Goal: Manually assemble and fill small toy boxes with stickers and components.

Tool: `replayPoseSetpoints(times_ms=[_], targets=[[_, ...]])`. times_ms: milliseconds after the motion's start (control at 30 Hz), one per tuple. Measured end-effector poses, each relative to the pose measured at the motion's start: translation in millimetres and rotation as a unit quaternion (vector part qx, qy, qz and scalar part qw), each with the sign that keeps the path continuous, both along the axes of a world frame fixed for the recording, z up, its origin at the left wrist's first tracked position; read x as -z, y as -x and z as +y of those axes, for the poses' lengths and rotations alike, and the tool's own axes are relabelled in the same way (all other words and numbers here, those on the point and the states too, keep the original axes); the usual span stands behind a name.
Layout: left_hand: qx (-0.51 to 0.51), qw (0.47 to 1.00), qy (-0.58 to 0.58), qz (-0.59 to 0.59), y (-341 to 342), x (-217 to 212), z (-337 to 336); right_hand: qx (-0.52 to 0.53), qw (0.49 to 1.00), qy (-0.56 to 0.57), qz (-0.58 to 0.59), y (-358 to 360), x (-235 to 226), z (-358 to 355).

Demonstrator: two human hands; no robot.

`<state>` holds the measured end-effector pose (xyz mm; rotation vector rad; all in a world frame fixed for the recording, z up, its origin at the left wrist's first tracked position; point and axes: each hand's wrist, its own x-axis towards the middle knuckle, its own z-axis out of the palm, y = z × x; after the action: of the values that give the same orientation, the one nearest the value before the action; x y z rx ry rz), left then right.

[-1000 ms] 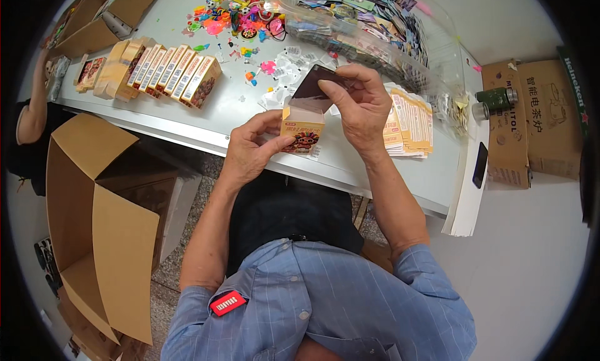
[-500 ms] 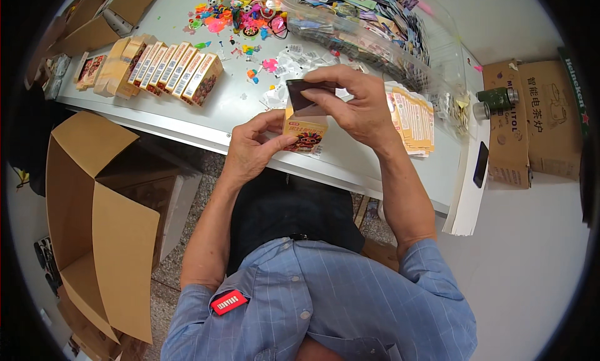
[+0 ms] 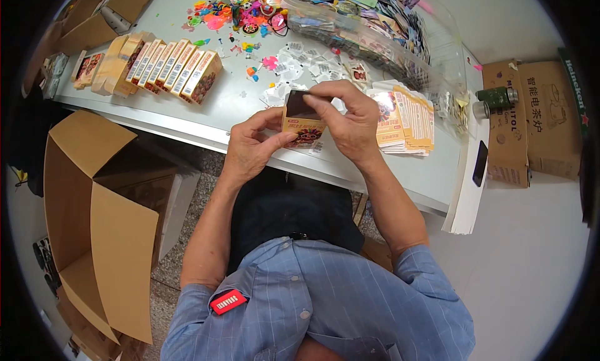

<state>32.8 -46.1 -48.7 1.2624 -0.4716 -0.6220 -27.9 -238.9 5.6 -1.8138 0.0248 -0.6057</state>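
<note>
Small orange carton (image 3: 302, 128) — held above the near table (image 3: 237, 111) edge, top open. Left hand (image 3: 250, 150) curled, pinching its left side; right hand (image 3: 350, 120) bent, fingers on the top flap. 0.5 s earlier — carton sat slightly lower, same grip

One head-worn fisheye looks steeply down, close over the table (image 3: 237, 111).

Small printed carton (image 3: 302, 127) is thin glossy card; flat stack (image 3: 406, 120) near the table's near edge looks the same. Table (image 3: 231, 108) is smooth matt grey laminate. Big box (image 3: 100, 217) is matt brown corrugated cardboard; far-edge toys (image 3: 240, 11) shiny plastic.
</note>
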Motion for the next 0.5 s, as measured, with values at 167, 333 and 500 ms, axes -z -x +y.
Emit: replayPoseSetpoints(times_ms=[167,333,500], targets=[[-0.001,1.0,-0.013,-0.004,-1,-2,0,-0.057,0.951,0.302,-0.023,3,-12,-15],[-0.017,1.0,-0.02,-0.007,-3,-1,1,0.033,0.985,0.17,0.004,21,-12,-32],[-0.122,0.983,0.096,0.1,-16,8,8,0.007,0.978,0.115,0.173,52,3,-26]])
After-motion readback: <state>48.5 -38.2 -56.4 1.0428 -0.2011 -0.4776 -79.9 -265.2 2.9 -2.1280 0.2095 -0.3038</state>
